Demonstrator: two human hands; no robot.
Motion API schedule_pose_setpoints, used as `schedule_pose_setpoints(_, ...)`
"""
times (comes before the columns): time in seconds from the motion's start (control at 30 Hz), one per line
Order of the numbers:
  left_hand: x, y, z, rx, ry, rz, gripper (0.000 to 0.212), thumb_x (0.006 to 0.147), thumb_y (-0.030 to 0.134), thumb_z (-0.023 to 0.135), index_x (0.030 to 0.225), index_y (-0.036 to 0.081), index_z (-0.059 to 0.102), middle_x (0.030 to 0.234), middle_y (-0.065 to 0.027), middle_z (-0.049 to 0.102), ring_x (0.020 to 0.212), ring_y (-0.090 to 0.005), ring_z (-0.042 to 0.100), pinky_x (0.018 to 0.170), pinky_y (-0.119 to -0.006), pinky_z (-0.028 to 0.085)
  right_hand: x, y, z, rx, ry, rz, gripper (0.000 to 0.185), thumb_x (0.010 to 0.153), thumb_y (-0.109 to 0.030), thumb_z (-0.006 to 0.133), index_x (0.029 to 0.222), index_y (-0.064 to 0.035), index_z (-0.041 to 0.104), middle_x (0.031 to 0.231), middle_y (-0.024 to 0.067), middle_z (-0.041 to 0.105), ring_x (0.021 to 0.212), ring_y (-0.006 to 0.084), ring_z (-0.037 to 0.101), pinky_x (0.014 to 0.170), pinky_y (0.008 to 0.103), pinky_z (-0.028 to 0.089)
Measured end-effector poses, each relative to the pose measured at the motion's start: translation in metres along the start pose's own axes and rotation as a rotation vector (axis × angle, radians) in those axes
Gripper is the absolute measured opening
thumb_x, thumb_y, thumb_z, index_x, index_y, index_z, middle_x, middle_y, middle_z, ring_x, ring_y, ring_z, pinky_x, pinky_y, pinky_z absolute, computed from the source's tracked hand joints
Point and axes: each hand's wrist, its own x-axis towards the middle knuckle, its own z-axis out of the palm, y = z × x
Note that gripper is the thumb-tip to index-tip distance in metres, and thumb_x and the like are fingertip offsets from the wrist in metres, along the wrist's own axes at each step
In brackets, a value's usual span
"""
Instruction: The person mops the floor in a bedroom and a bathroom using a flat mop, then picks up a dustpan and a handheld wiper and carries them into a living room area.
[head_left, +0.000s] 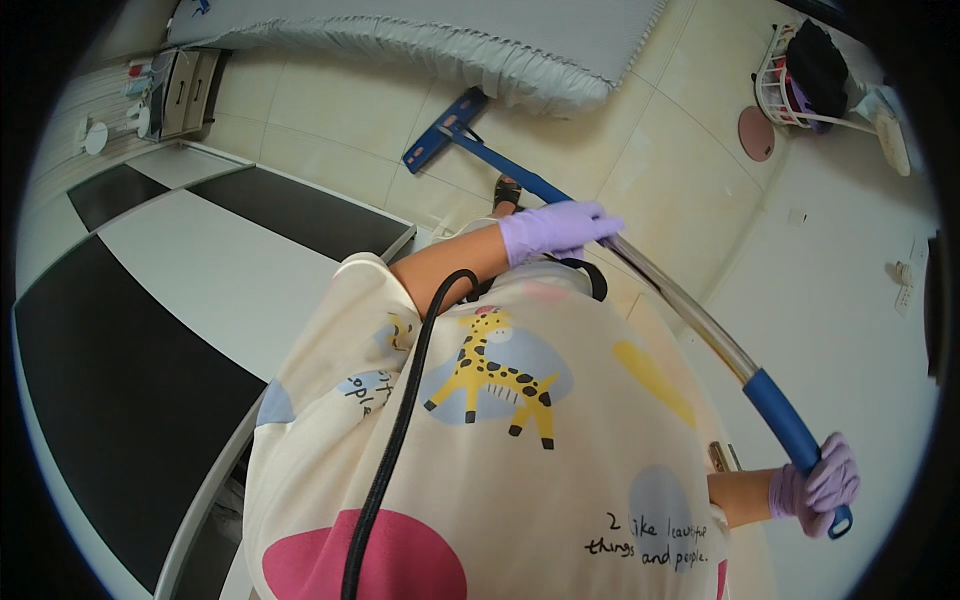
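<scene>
A mop with a blue head (446, 129) and a long blue and steel pole (682, 307) slants across the view. Its head lies on the tiled floor, one end at the hem of the bed's ruffled skirt. My left hand (559, 231), in a purple glove, is around the pole where blue plastic meets steel. The gloved right hand (831, 484) grips the blue sleeve (784, 424) near the pole's end, and a hanging loop sticks out below it. The mop head's underside is hidden.
A bed with a pale ruffled skirt (465, 49) stands ahead. Left are a black-and-white panelled cabinet (225, 255) and a small drawer unit (187, 90). A white wire basket (780, 82) holding cloths and a round pink disc (756, 133) are far right, by the white wall (825, 300).
</scene>
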Motion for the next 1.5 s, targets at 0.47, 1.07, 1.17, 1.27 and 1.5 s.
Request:
schedule_pose_setpoints(0.47,-0.106,-0.148,-0.249,-0.463,0.739,-0.266,0.029,0.082,0.041,0.046,0.086,0.012,0.048,0.055,-0.0030,0.047,0.040,-0.0119,0.047,0.037,-0.025,0.040,0.037,0.194,0.247,0.095,-0.657,0.238,0.006,0.070,-0.003,0.051,0.074,-0.0008,0.053,0.073,0.0099,0.056,0.073,0.0269,0.056,0.077,0.0406,0.044)
schedule_pose_setpoints(1.07,-0.021,-0.206,-0.126,-0.212,0.736,-0.410,0.015,0.074,0.025,0.051,0.075,0.010,0.050,0.057,-0.0049,0.046,0.043,-0.0157,0.045,0.037,-0.029,0.038,-0.016,0.141,0.091,0.048,-0.805,0.088,0.012,0.056,0.004,0.054,0.065,-0.0041,0.056,0.065,0.0082,0.058,0.062,0.0278,0.060,0.068,0.0385,0.047)
schedule_pose_setpoints(1.17,0.020,-0.212,-0.060,0.647,0.552,-0.133,0.022,0.061,0.009,0.062,0.081,0.007,0.053,0.075,-0.0106,0.054,0.066,-0.0246,0.053,0.056,-0.031,0.045,-0.025,0.101,0.025,-0.072,-0.762,0.136,0.013,0.054,0.005,0.053,0.061,-0.0064,0.055,0.061,0.0063,0.057,0.060,0.0253,0.060,0.068,0.0378,0.047)
schedule_pose_setpoints(1.27,0.047,-0.209,0.017,0.823,0.581,-0.004,0.036,0.053,-0.003,0.063,0.086,0.008,0.055,0.087,-0.0141,0.054,0.079,-0.0301,0.052,0.067,-0.031,0.045,-0.032,0.080,-0.042,-0.104,-0.702,0.202,0.015,0.053,0.005,0.059,0.057,-0.0082,0.054,0.058,0.0053,0.057,0.060,0.0237,0.061,0.068,0.0369,0.048)
schedule_pose_setpoints(1.5,0.125,-0.157,0.156,-0.477,0.688,-0.090,0.020,0.077,0.019,0.047,0.084,0.001,0.049,0.060,-0.0100,0.050,0.040,-0.0171,0.047,0.036,-0.029,0.037,-0.027,0.020,-0.155,-0.165,-0.666,0.158,0.013,0.053,-0.004,0.062,0.049,-0.0100,0.051,0.051,0.0024,0.054,0.053,0.0205,0.058,0.062,0.0357,0.045)
